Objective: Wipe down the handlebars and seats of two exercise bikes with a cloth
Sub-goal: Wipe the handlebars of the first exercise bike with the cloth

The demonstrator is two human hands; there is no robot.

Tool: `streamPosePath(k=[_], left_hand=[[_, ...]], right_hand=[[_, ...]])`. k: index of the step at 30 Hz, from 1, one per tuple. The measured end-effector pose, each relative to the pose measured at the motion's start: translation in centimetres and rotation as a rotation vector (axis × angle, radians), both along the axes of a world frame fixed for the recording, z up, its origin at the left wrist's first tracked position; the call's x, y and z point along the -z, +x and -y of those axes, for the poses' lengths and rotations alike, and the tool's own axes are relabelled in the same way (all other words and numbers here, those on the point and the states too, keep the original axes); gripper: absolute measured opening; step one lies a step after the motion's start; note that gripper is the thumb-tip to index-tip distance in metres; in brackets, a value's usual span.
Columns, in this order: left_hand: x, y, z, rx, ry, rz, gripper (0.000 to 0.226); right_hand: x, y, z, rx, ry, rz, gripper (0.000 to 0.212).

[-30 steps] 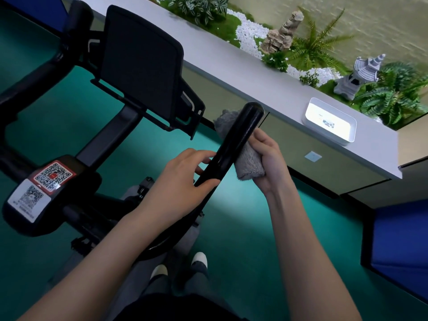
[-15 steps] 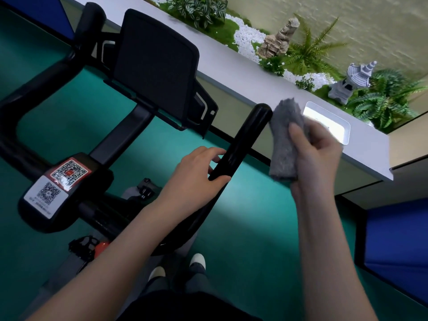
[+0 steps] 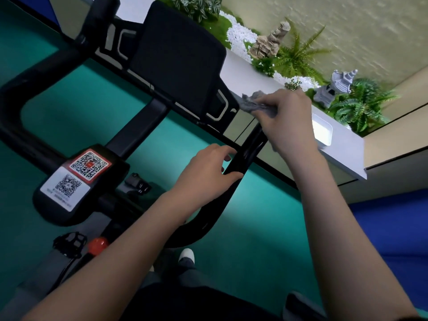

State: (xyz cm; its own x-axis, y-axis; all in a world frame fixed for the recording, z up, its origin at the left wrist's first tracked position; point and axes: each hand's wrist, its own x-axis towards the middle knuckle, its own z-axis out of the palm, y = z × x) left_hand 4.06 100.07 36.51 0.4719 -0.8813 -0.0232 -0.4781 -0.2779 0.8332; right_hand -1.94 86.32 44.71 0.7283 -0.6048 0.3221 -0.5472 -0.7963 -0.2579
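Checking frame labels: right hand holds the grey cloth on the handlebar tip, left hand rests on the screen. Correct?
One error: the left hand grips the handlebar lower down, as the head view shows. The right hand does hold the grey cloth on the tip.

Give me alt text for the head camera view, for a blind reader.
A right hand holds a grey cloth over the tip of a black exercise bike's handlebar, while the left hand grips the bar lower down.

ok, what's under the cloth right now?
The handlebar runs up under the cloth, which the right hand grips. Its tip is hidden by cloth and hand.
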Motion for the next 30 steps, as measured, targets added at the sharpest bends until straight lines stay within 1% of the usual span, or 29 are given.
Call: streamPosePath(k=[6,8,11,13,15,16,18,20,21,26,30], left_hand=[[-0.1,0.4,-1.0,0.01,0.007,-0.027,0.047],[-0.2,0.6,-1.6,0.026,0.019,-0.041,0.048],[-0.2,0.9,-2.6,0.048,0.045,-0.05,0.05],[-0.1,0.9,-3.2,0.053,0.066,-0.05,0.05],[0.0,0.8,-3.5,0.062,0.083,-0.051,0.051],[0.1,0.7,-3.6,0.068,0.088,-0.049,0.051],[0.1,0.3,-3.6,0.077,0.089,-0.046,0.05],[0.1,-0.1,-3.5,0.075,0.087,-0.048,0.05],[0.2,-0.3,-3.5,0.072,0.087,-0.045,0.05],[0.2,-0.8,-4.2,0.049,0.083,0.003,0.055],[0.0,-1.4,-5.1,0.061,0.081,0.045,0.052]], right_hand=[[1.9,0.1,-2.7,0.018,-0.066,-0.118,0.018],[2.4,-0.2,-3.5,0.013,-0.032,-0.151,0.019],[3.2,-0.9,-5.2,-0.058,0.031,-0.119,0.019],[3.5,-1.4,-5.9,-0.066,0.065,-0.107,0.02],[3.6,-2.1,-6.2,-0.06,0.148,-0.05,0.019],[3.5,-2.7,-6.3,-0.038,0.207,0.012,0.018],[3.6,-3.8,-6.2,0.036,0.293,0.214,0.016],[3.9,-4.8,-6.1,0.089,0.302,0.418,0.02],[4.2,-5.0,-6.2,0.092,0.283,0.478,0.023],[7.2,-5.1,-6.9,0.054,0.256,0.545,0.017],[8.7,-5.7,-7.9,0.07,0.331,0.61,0.021]])
